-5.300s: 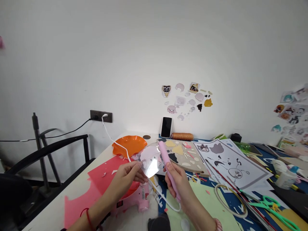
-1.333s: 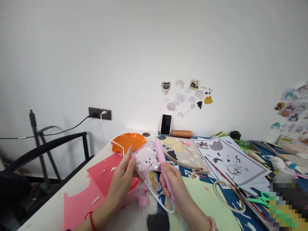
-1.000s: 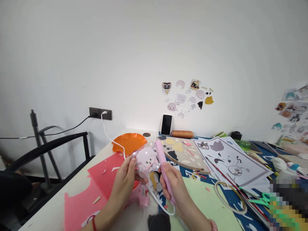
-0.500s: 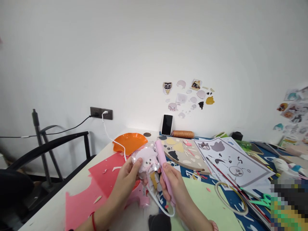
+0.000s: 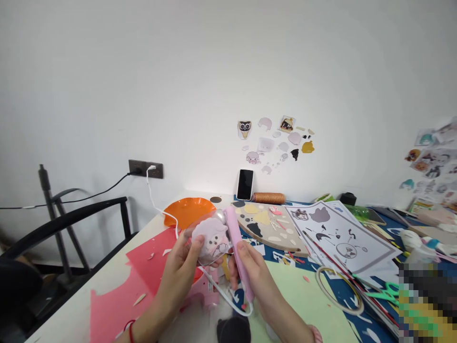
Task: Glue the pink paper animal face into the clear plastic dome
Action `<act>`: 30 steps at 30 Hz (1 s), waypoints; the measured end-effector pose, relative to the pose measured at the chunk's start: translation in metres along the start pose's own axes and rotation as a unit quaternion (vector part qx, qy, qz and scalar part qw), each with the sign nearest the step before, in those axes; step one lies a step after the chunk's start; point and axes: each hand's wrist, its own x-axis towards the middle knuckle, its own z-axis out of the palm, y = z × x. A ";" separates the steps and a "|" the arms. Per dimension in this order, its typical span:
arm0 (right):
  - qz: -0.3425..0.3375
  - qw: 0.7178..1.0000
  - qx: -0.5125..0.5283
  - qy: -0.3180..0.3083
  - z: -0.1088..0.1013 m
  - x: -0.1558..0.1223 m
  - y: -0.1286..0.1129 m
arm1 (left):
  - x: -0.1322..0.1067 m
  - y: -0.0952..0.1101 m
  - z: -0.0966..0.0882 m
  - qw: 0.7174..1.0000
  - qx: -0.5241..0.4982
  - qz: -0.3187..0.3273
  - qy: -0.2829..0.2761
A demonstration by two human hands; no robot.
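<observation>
My left hand (image 5: 181, 262) is closed on a clear plastic piece (image 5: 221, 217) with a pale pink cartoon animal face (image 5: 207, 234) in or behind it; I cannot tell which. The thumb presses on the front. My right hand (image 5: 255, 271) is wrapped round a smooth pink stick-shaped device (image 5: 233, 229), with a white cable (image 5: 228, 305) leaving its lower end. The device stands tilted along the plastic's right edge; whether they touch is unclear. Below the hands lie a pink bottle-like object (image 5: 211, 297) and a black object (image 5: 233, 329).
An orange dish (image 5: 189, 213) stands behind my left hand, near red foam sheets (image 5: 143, 267). To the right are a board with cut pieces (image 5: 287, 231), a printed sheet (image 5: 371, 252), a tape roll (image 5: 321, 290) and green scissors (image 5: 387, 293). A phone (image 5: 245, 185) leans on the wall.
The plastic piece with the cartoon face has turned a little in my left hand, and the face shows more plainly. The whole view has shifted slightly. Both hands keep their grip.
</observation>
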 end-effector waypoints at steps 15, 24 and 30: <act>0.062 0.994 0.054 -0.068 -0.009 -0.005 -0.014 | 0.006 0.007 -0.009 0.998 -0.038 -0.032 0.031; 0.029 0.997 -0.004 -0.074 -0.011 -0.002 -0.007 | 0.004 0.007 -0.005 0.999 0.019 -0.024 -0.011; 0.032 0.998 -0.014 -0.046 -0.009 -0.001 -0.006 | 0.000 0.010 -0.001 0.999 0.037 -0.031 0.004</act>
